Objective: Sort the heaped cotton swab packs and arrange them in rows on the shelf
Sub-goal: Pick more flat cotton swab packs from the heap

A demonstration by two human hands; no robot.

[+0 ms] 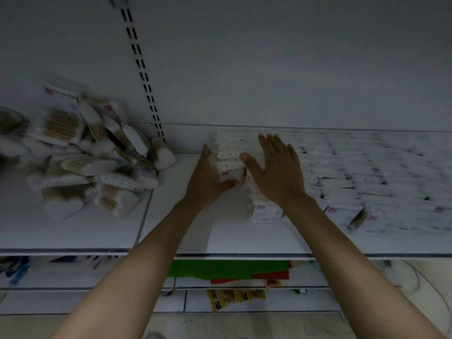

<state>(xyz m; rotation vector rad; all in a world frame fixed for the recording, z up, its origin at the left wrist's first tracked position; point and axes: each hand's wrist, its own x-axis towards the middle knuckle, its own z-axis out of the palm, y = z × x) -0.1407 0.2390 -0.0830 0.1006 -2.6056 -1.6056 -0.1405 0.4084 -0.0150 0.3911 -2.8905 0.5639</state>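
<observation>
Sprawling left of the fingers, a heap of clear wooden-stick cotton swab packs (93,152) lies on the white shelf (220,236). Left hand (208,178) presses straight fingers against a short row of white swab packs (228,157); right hand (276,170), fingers spread, covers the neighbouring row (264,212), beside further rows (367,172).

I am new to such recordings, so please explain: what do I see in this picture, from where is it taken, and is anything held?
There is no machine. A person wears a camera on the head, so the picture looks forward and down. The left hand presses flat against the side of a short row of packs on the shelf; the right hand, fingers spread, is at its other side. Neither seems to grip anything. A loose heap lies to the left, finished rows to the right.
</observation>
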